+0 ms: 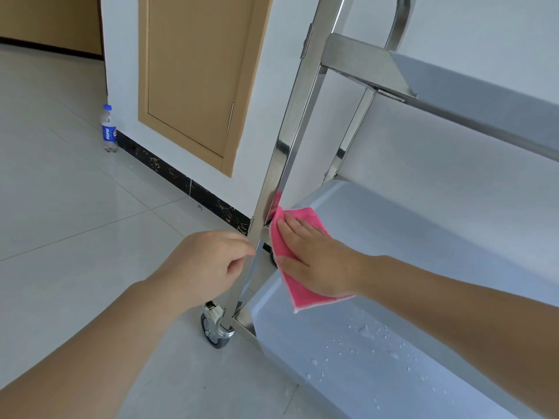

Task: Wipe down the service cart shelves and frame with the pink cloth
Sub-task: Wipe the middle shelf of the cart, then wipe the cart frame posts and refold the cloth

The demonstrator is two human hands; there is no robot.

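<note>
the pale grey tiled floor (75,207) spreads across the left, meeting a white wall with a tan wooden door panel (193,86) and a black gold-veined skirting strip (181,179); the shiny stainless steel service cart (290,131) fills the right, its near upright post running diagonally down to a grey caster wheel (211,329); the bottom shelf (378,358) carries scattered water droplets, the middle shelf (423,225) sits above it; the right hand (314,261) lies flat with straight fingers, pressing the pink square microfibre cloth (290,267) at the middle shelf's corner, the cloth's top edge touching the post; the left hand (208,264) has its fingers curled, fingertips pinching the post just beside the cloth; a small clear pepsi bottle with a blue label (109,128) stands by the wall corner, well apart.
</note>
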